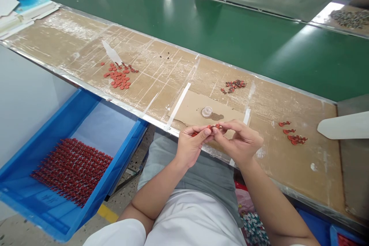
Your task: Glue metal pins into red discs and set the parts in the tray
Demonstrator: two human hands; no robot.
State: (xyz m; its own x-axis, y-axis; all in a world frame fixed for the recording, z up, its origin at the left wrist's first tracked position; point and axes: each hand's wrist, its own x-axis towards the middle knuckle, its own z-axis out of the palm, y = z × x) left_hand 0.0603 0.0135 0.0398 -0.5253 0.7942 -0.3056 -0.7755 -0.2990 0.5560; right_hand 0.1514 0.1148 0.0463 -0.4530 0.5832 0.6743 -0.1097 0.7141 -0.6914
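Over the front edge of the bench, my left hand (190,144) is closed on a small red piece (210,127), partly hidden by the fingers. My right hand (242,140) pinches at the same spot, its thumb and forefinger on the piece's right end. Just beyond the fingers, a small clear cup (206,111) stands on a cardboard sheet (187,107) beside a brown stain. Farther back lies a pile of small dark-and-red parts (236,84). To the right rest several red pieces with round bases (297,139).
Loose red discs (119,78) lie on the bench at left, near a pointed white strip (112,52). Rows of red pieces (72,169) fill part of a blue bin (98,188) below. A green conveyor belt (173,15) runs behind. Another white strip (346,126) juts in at right.
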